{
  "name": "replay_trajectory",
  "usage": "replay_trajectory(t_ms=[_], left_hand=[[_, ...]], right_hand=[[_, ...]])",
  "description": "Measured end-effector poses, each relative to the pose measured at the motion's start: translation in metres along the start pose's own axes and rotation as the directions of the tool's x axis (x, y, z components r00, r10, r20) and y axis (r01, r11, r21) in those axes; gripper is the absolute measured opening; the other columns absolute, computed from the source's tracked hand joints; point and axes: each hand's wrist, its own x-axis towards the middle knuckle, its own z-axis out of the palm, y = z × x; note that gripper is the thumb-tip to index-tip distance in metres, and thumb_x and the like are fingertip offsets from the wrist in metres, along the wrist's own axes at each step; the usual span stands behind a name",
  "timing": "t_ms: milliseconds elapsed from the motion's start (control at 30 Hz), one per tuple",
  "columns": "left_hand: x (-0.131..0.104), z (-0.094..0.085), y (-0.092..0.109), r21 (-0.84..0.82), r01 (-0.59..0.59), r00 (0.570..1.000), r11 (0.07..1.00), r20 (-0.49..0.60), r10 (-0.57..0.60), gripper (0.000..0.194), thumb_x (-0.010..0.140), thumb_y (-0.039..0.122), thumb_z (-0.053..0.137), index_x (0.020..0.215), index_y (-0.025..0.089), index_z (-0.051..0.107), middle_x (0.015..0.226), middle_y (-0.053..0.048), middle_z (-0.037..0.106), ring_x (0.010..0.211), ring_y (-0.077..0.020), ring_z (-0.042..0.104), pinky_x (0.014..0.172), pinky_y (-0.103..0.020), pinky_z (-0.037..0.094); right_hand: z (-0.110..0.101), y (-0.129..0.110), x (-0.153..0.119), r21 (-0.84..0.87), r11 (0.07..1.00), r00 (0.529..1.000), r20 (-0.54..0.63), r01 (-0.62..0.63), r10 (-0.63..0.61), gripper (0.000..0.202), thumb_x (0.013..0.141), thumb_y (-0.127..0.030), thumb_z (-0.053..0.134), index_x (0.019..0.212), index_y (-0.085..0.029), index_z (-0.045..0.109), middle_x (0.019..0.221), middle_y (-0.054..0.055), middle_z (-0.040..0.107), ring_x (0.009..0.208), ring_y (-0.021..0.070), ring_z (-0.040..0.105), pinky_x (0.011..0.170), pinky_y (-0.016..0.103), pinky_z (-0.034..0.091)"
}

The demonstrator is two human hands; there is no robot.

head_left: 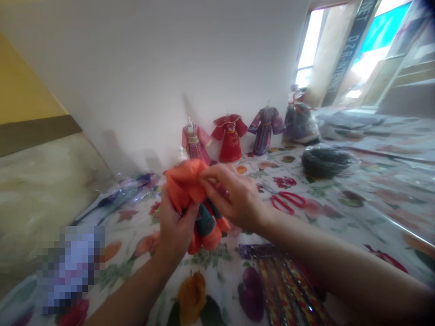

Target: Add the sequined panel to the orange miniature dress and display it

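Observation:
Between my hands is a small doll dress (185,183) with an orange top and a teal and orange skirt. The white knob of a miniature dress form (181,153) shows just behind the orange cloth; whether the dress is on it I cannot tell. My left hand (175,222) grips the dress around its middle, thumb in front. With thumb and forefinger, my right hand (234,194) pinches the right edge of the orange cloth. Red-handled scissors (288,201) lie on the table, right of my right hand.
Along the white wall stand a pink doll dress (195,140), a red one (231,138) and a purple one (267,131). A plastic-wrapped doll (302,120) and a dark wrapped bundle (324,161) are farther right. Patterned trim strips (288,285) lie near me on the fruit-print tablecloth (163,290).

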Motion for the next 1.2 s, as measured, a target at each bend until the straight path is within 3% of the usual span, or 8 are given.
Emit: replay_trajectory(t_ms=[267,633,900,1067,1200], left_hand=[[-0.001,0.001,0.0,-0.011,-0.008,1.0,1.0,-0.003,0.008,0.045,0.077,0.027,0.076,0.115,0.021,0.053,0.103,-0.002,0.059,0.091,-0.0188,0.059,0.08,-0.029,0.047],[-0.002,0.001,0.0,-0.017,0.005,1.0,1.0,0.013,-0.005,0.038,0.079,0.024,0.074,0.11,0.021,0.053,0.095,-0.001,0.058,0.083,-0.017,0.057,0.075,-0.028,0.048],[0.0,0.003,0.005,-0.064,-0.04,0.999,0.997,0.023,0.042,0.033,0.078,0.02,0.072,0.105,0.02,0.053,0.096,0.0,0.061,0.086,-0.0166,0.06,0.077,-0.027,0.05],[0.0,0.004,0.007,-0.085,-0.012,0.999,0.996,0.034,0.015,0.028,0.083,0.023,0.068,0.106,0.021,0.052,0.091,0.001,0.06,0.082,-0.0157,0.059,0.077,-0.028,0.049],[-0.001,0.004,0.01,-0.093,0.016,0.998,0.996,0.054,-0.011,0.029,0.085,0.022,0.069,0.109,0.021,0.053,0.09,0.001,0.059,0.081,-0.0158,0.059,0.078,-0.029,0.049]], right_hand=[[-0.001,0.0,0.001,0.039,0.994,0.995,0.004,0.1,-0.1,0.008,0.096,-0.013,0.051,0.095,-0.02,0.056,0.082,0.002,0.065,0.074,0.0134,0.058,0.068,0.028,0.048],[0.002,0.0,0.0,-0.111,0.975,0.981,0.044,0.194,-0.191,0.011,0.095,-0.011,0.048,0.091,-0.019,0.054,0.069,-0.001,0.061,0.064,0.0136,0.055,0.079,0.033,0.048],[0.008,-0.005,-0.003,0.028,0.967,0.964,0.073,0.254,-0.256,0.008,0.096,-0.013,0.05,0.094,-0.017,0.056,0.074,0.001,0.063,0.067,0.0131,0.056,0.077,0.029,0.048],[0.008,-0.001,-0.005,-0.004,0.939,0.926,0.165,0.344,-0.339,0.017,0.098,-0.011,0.044,0.095,-0.013,0.06,0.075,0.004,0.06,0.07,0.0159,0.05,0.071,0.031,0.047],[0.007,0.0,-0.007,-0.087,0.905,0.902,0.161,0.417,-0.4,0.02,0.099,-0.01,0.043,0.099,-0.009,0.063,0.077,0.005,0.06,0.073,0.0168,0.048,0.073,0.032,0.046]])
